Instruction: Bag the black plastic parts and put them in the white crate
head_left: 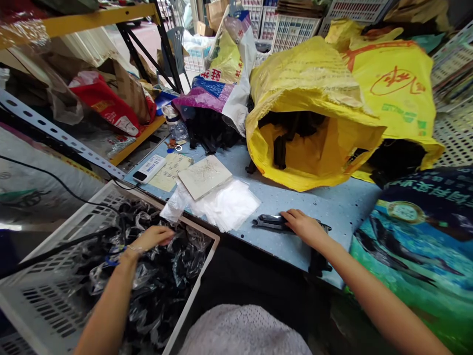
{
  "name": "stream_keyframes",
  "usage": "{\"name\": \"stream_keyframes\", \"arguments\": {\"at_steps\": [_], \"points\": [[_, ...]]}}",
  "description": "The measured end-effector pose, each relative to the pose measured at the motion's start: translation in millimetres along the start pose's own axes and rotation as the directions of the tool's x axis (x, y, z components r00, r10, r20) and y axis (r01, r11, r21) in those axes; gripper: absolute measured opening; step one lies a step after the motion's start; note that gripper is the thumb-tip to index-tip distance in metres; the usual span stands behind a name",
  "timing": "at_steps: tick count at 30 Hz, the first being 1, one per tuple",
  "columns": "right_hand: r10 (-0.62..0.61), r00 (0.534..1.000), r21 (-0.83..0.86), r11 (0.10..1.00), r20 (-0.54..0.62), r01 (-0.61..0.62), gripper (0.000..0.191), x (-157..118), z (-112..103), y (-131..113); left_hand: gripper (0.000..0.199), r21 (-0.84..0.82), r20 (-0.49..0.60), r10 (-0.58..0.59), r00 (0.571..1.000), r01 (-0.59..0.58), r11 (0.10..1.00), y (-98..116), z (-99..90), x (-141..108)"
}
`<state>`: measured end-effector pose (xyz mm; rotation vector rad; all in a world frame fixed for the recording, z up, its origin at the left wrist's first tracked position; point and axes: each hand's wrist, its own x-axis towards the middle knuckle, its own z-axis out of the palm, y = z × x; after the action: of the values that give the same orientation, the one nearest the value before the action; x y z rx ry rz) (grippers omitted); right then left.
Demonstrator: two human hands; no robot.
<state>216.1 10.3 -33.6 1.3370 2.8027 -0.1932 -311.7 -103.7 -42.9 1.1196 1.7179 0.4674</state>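
Head camera shows a pale blue speckled worktable (332,209) from above, with a person's arms reaching out on either side. Just off the table's near left edge, a white plastic lattice crate (84,217) is heaped with dark items in clear plastic bags (158,291), so a good many appear bagged. The left hand (155,238) sits over that heap, its fingers loosely together on the plastic; whether they pinch anything, I cannot tell. On the table's near edge, the right hand (305,228) lies with slightly curved fingers on a black-and-silver hand tool (273,223), though no firm grip is evident. Toward the table's middle lies a loose stack of thin clear plastic bags (225,207) under a cream card (204,176). Much seems left: a yellow woven sack (314,84) gapes open on the far side of the table with black pieces (291,130) inside, and a loose black heap (209,129) sits beside it.
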Motion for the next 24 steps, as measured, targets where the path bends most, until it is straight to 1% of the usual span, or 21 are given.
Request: {"name": "stream_keyframes", "arguments": {"at_steps": [1, 2, 3, 4, 5, 6, 7, 8, 9, 10, 11, 12, 13, 14, 15, 16, 17, 18, 20, 22, 24], "points": [[0.013, 1.000, 0.025, 1.000, 0.011, -0.014, 0.031, 2.3, -1.1, -0.3, 0.041, -0.002, 0.104, 0.098, 0.990, -0.098, 0.995, 21.7, 25.3, 6.4], [0.028, 0.999, 0.075, 0.997, 0.016, -0.029, 0.029, 4.5, -3.2, -0.3, 0.037, 0.011, 0.131, 0.248, 0.960, -0.252, 0.968, 45.1, 53.3, 12.3], [0.047, 0.999, 0.149, 0.988, 0.010, -0.048, 0.029, 6.4, -5.7, -0.4, 0.033, 0.035, 0.045, 0.412, 0.910, -0.414, 0.910, 68.8, 82.5, 18.3], [0.076, 0.997, 0.242, 0.967, -0.007, -0.073, 0.029, 7.9, -8.3, -1.0, 0.029, 0.089, -0.054, 0.543, 0.838, -0.538, 0.838, 91.2, 111.2, 24.9], [0.123, 0.992, 0.348, 0.932, -0.039, -0.102, 0.029, 9.0, -10.7, -2.4, 0.025, 0.176, -0.115, 0.632, 0.766, -0.611, 0.772, 111.0, 137.7, 32.1], [0.185, 0.980, 0.463, 0.877, -0.076, -0.130, 0.030, 9.5, -12.6, -5.1, 0.020, 0.255, -0.130, 0.675, 0.727, -0.633, 0.731, 127.1, 160.2, 40.1], [0.257, 0.961, 0.586, 0.796, -0.100, -0.152, 0.031, 9.7, -13.9, -9.4, 0.013, 0.304, -0.128, 0.686, 0.716, -0.630, 0.715, 138.9, 177.3, 48.6], [0.332, 0.938, 0.712, 0.682, -0.097, -0.168, 0.032, 9.6, -14.7, -15.5, 0.008, 0.345, -0.124, 0.687, 0.716, -0.618, 0.706, 146.3, 188.4, 57.5], [0.396, 0.916, 0.829, 0.530, -0.058, -0.177, 0.034, 9.7, -15.0, -23.4, 0.008, 0.356, -0.123, 0.676, 0.727, -0.603, 0.714, 149.9, 193.6, 66.3], [0.435, 0.900, 0.920, 0.347, 0.013, -0.181, 0.035, 10.6, -15.1, -32.7, 0.011, 0.318, -0.123, 0.647, 0.753, -0.587, 0.744, 150.5, 193.6, 74.8], [0.440, 0.892, 0.972, 0.147, 0.100, -0.181, 0.037, 12.6, -14.9, -43.1, 0.012, 0.242, -0.119, 0.606, 0.787, -0.569, 0.786, 149.0, 189.6, 82.7], [0.416, 0.891, 0.983, -0.045, 0.183, -0.180, 0.037, 16.3, -14.5, -54.2, 0.013, 0.144, -0.100, 0.559, 0.823, -0.544, 0.827, 146.5, 183.3, 89.7], [0.376, 0.894, 0.962, -0.211, 0.244, -0.174, 0.036, 21.8, -13.6, -65.3, 0.015, 0.042, -0.066, 0.509, 0.858, -0.508, 0.861, 143.6, 176.2, 95.5], [0.331, 0.901, 0.926, -0.342, 0.280, -0.162, 0.036, 29.0, -12.2, -76.0, 0.017, -0.050, -0.024, 0.466, 0.884, -0.467, 0.883, 140.8, 169.6, 100.2], [0.287, 0.912, 0.886, -0.440, 0.294, -0.147, 0.035, 37.5, -9.9, -85.9, 0.019, -0.114, 0.013, 0.436, 0.900, -0.432, 0.895, 138.5, 164.3, 103.8], [0.253, 0.921, 0.851, -0.508, 0.296, -0.134, 0.035, 46.9, -6.4, -94.5, 0.020, -0.139, 0.033, 0.424, 0.905, -0.416, 0.899, 136.8, 160.7, 106.2], [0.237, 0.925, 0.825, -0.551, 0.297, -0.124, 0.036, 56.3, -1.9, -101.6, 0.022, -0.155, 0.034, 0.423, 0.906, -0.413, 0.897, 135.6, 158.4, 107.6], [0.238, 0.923, 0.812, -0.572, 0.303, -0.119, 0.037, 65.1, 3.7, -107.1, 0.025, -0.188, 0.029, 0.423, 0.906, -0.411, 0.892, 134.8, 156.9, 108.2], [0.281, 0.903, 0.812, -0.573, 0.324, -0.113, 0.036, 78.5, 16.5, -113.5, 0.030, -0.250, 0.009, 0.441, 0.898, -0.425, 0.870, 134.2, 153.7, 107.3], [0.325, 0.882, 0.823, -0.557, 0.340, -0.112, 0.035, 84.8, 28.0, -114.9, 0.027, -0.192, -0.030, 0.498, 0.867, -0.494, 0.848, 134.7, 147.8, 104.0], [0.341, 0.878, 0.832, -0.544, 0.336, -0.107, 0.033, 85.3, 34.6, -113.9, 0.013, -0.025, -0.064, 0.564, 0.823, -0.567, 0.824, 136.1, 140.1, 98.6]]}}
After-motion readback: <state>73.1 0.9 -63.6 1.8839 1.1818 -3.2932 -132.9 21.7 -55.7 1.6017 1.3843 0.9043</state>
